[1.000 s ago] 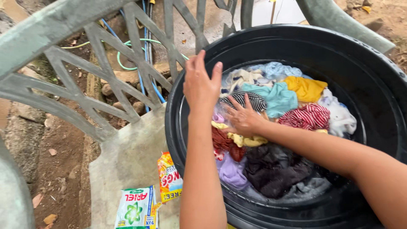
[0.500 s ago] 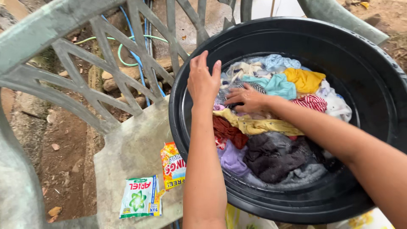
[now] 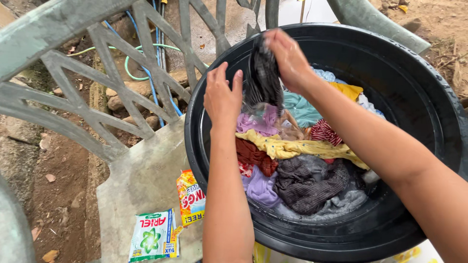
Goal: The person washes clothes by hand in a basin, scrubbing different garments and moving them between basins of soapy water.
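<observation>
A big black round tub (image 3: 419,92) stands on a grey plastic chair and holds wet clothes in water: a yellow piece (image 3: 297,147), a dark grey knit (image 3: 302,182), a lilac one (image 3: 261,187), a teal one (image 3: 302,109). My right hand (image 3: 287,53) is raised over the tub's far rim, shut on a black-and-white striped cloth (image 3: 263,80) that hangs dripping. My left hand (image 3: 222,97) rests on the tub's left rim, fingers spread, just left of the hanging cloth.
Two detergent sachets lie on the chair seat (image 3: 141,180) beside the tub: a green-and-white one (image 3: 151,236) and an orange-yellow one (image 3: 191,197). The chair's lattice back (image 3: 97,63) rises at left. Blue and green hoses (image 3: 146,73) run over dirt ground behind.
My right hand has gripped the striped cloth in the pile and lifted it up out of the water toward the far rim. My left hand stayed on the rim.
</observation>
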